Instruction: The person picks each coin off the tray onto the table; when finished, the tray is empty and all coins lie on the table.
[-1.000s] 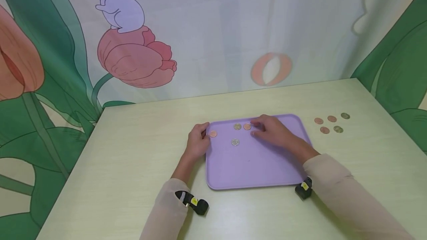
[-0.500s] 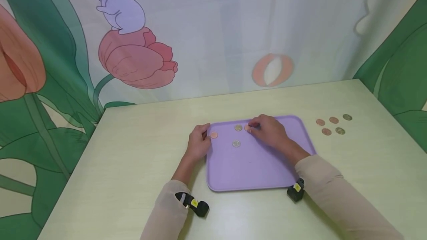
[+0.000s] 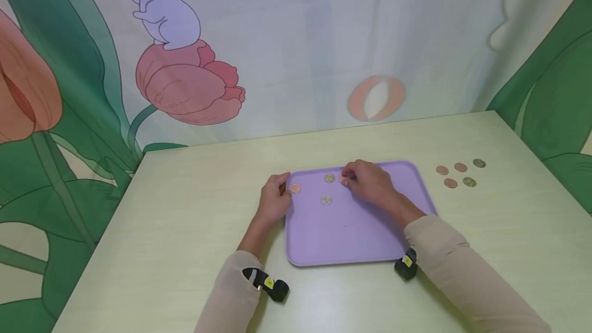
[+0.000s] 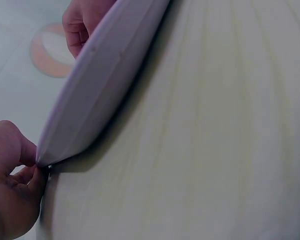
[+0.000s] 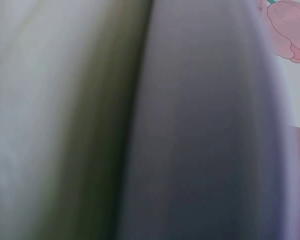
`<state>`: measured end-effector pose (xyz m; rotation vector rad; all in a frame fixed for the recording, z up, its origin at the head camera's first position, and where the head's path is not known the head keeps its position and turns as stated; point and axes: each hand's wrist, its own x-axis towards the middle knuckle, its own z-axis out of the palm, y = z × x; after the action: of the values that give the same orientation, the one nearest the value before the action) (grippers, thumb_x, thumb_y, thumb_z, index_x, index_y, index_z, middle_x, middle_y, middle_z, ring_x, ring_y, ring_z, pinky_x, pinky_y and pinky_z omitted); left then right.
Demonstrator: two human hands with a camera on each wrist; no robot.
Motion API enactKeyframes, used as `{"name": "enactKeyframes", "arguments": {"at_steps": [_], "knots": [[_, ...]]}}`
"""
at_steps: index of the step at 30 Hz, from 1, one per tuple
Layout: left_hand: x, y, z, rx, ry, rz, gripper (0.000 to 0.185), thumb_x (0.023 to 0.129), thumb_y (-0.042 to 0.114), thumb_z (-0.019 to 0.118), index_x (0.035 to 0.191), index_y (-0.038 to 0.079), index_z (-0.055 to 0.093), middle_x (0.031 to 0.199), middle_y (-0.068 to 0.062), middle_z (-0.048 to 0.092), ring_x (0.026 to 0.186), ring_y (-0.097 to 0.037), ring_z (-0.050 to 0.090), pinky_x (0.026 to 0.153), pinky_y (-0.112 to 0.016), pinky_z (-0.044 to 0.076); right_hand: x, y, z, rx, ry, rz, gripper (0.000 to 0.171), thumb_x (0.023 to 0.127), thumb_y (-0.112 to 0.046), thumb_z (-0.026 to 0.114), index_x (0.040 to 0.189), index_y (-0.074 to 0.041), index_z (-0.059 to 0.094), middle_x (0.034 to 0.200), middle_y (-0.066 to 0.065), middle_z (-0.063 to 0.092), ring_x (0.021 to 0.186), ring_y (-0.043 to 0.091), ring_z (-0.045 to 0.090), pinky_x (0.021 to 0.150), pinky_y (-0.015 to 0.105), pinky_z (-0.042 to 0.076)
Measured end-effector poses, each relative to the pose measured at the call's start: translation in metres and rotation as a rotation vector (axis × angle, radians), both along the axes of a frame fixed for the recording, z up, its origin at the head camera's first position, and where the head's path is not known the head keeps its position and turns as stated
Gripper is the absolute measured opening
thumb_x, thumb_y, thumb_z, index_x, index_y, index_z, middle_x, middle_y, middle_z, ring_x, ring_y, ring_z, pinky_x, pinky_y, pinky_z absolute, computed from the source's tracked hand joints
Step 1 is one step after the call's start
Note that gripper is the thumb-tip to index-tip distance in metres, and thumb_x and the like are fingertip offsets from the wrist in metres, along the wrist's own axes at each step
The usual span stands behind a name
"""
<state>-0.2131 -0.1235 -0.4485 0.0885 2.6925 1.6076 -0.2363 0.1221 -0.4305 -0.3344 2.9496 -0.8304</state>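
A purple tray (image 3: pixel 351 235) lies on the pale green table. On its far part lie a copper coin (image 3: pixel 295 188), a silver coin (image 3: pixel 329 178) and another silver coin (image 3: pixel 326 200). My left hand (image 3: pixel 279 188) grips the tray's far left corner; the left wrist view shows the left hand (image 4: pixel 25 170) pinching the tray rim (image 4: pixel 105 75). My right hand (image 3: pixel 350 178) rests on the tray with its fingertips curled onto a second copper coin (image 3: pixel 343 179), which is partly covered. The right wrist view is blurred and shows only the tray surface (image 5: pixel 205 130).
Several loose coins (image 3: pixel 460 167), copper and brassy, lie on the table (image 3: pixel 185 209) to the right of the tray. A printed curtain with a tulip and a rabbit hangs behind the table's far edge.
My right hand has slid left across the tray, and its fingertips now partly cover the copper coin beside the silver one. The left hand has stayed on the tray corner.
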Motion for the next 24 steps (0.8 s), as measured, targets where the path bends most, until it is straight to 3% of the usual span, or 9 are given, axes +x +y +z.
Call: {"name": "enactKeyframes", "arguments": {"at_steps": [10,18,24], "knots": [[-0.001,-0.002,-0.002,0.012,0.001,-0.002,0.051,0.093,-0.010,0.046,0.144,-0.012,0.047,0.137,-0.029,0.053,0.141,-0.037,0.050,0.119,-0.043,0.044,0.000,0.002,-0.002,-0.012,-0.002,0.012,0.020,0.095,-0.022,0.071,0.109,-0.008,0.072,0.110,0.011,0.072,0.101,0.028,0.067,0.087,0.046,0.056],[-0.001,-0.001,-0.002,0.021,-0.017,-0.004,0.051,0.095,-0.009,0.046,0.146,-0.011,0.046,0.138,-0.028,0.052,0.143,-0.036,0.048,0.120,-0.043,0.043,-0.001,0.005,-0.004,-0.037,0.087,0.101,0.018,0.093,-0.015,0.072,0.110,-0.008,0.069,0.097,0.009,0.069,0.088,0.024,0.062,0.080,0.042,0.053],[-0.001,-0.001,-0.002,0.012,-0.011,-0.002,0.051,0.095,-0.008,0.046,0.146,-0.010,0.047,0.137,-0.029,0.053,0.141,-0.036,0.050,0.120,-0.043,0.044,-0.002,0.010,-0.007,-0.040,0.089,0.174,0.021,0.097,-0.017,0.067,0.115,-0.007,0.073,0.103,0.010,0.074,0.096,0.026,0.066,0.088,0.047,0.056]]}}
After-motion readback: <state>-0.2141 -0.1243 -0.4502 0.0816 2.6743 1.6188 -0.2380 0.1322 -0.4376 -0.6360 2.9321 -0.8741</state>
